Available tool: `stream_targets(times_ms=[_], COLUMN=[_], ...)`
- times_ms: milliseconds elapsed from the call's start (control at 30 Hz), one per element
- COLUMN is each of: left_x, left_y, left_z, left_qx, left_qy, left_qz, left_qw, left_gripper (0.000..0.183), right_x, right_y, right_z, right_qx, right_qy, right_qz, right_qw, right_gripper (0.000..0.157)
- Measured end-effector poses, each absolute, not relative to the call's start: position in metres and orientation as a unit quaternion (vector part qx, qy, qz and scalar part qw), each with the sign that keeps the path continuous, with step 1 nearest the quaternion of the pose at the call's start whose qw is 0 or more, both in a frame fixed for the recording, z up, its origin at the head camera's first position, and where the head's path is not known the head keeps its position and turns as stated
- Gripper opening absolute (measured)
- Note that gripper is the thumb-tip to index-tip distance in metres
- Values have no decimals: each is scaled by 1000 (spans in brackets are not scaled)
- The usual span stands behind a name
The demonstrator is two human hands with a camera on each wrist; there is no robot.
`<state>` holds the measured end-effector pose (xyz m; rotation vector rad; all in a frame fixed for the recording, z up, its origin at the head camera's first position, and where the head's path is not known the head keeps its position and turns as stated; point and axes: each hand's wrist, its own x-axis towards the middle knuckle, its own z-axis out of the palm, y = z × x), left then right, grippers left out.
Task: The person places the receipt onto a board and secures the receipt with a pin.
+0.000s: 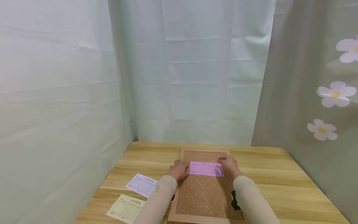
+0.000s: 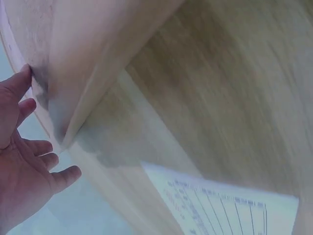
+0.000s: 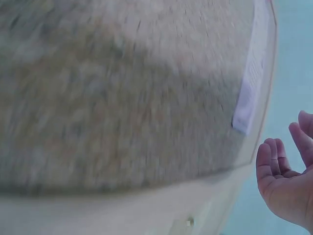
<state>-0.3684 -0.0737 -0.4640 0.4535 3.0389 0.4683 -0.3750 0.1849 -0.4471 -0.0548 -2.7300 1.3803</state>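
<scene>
A pink printed slip of paper [image 1: 206, 169] lies across the upper part of a wood-framed cork board [image 1: 204, 199]. At the slip's left end my left hand [image 1: 179, 170] rests along the board's frame. In the left wrist view its fingers [image 2: 66, 177] are spread and one fingertip is right at the board. My right hand [image 1: 230, 165] is over the right end of the slip, by the frame's right side. Seen from the right wrist, that hand's fingers [image 3: 264, 159] are loosely bent, with nothing between them and the thumb.
Left of the board, a pale lilac printed slip [image 1: 142, 184] and a yellow printed slip [image 1: 127, 207] lie on the wood-grain table [image 1: 282, 186]. Pale curtains [image 1: 195, 77] hang behind the table and along both sides; the right one bears white flowers.
</scene>
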Motion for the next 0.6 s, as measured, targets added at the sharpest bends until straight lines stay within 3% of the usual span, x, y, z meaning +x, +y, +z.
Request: stream_targets(times_ms=[200,600], left_x=[-370,-369], left_y=[-80,-96], left_z=[-450,-431], left_qx=[138,143], left_qy=[976,967], left_qz=[165,211], left_qw=[26,21], left_gripper=[40,57], right_x=[-365,-342], right_y=[208,243], right_z=[-430,-421], right_qx=[-18,-10], right_qy=[-901,-904], right_qz=[431,427], right_qw=[35,27], right_gripper=[36,43])
